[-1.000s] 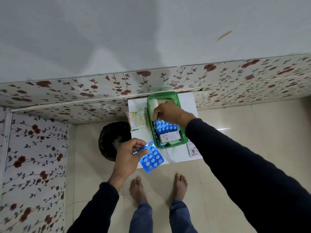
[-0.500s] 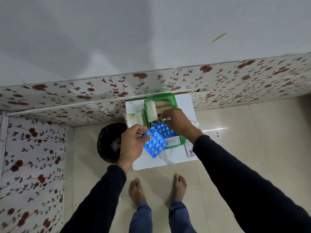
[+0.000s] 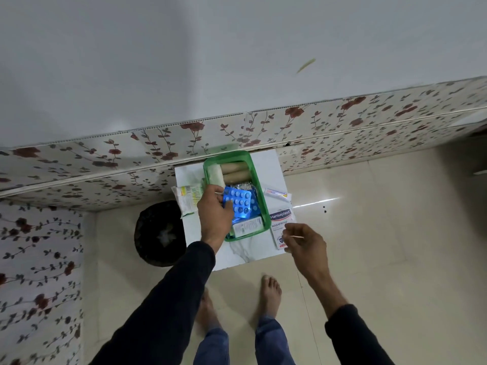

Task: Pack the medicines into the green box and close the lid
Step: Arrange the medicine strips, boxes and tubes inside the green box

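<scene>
The open green box (image 3: 259, 189) stands on a small white table (image 3: 271, 164). Inside lie beige bandage rolls (image 3: 234, 172), foil strips and a white carton (image 3: 247, 226). My left hand (image 3: 214, 217) holds a blue blister strip (image 3: 241, 202) over the middle of the box. My right hand (image 3: 303, 239) hovers off the table's right front corner, fingers apart, holding nothing. A Hansaplast packet (image 3: 280, 222) and a white tube (image 3: 275, 193) lie on the table right of the box. A green-and-white sachet (image 3: 187, 197) lies to its left. No lid is visible.
A black bin (image 3: 158, 233) stands on the floor left of the table. A floral-patterned wall panel (image 3: 237, 133) runs right behind the table. My bare feet (image 3: 270, 293) stand on the cream tiles in front of it.
My left hand has carried the blue blister strip from the table's front edge up over the box. My right hand has pulled out of the box to the right front corner.
</scene>
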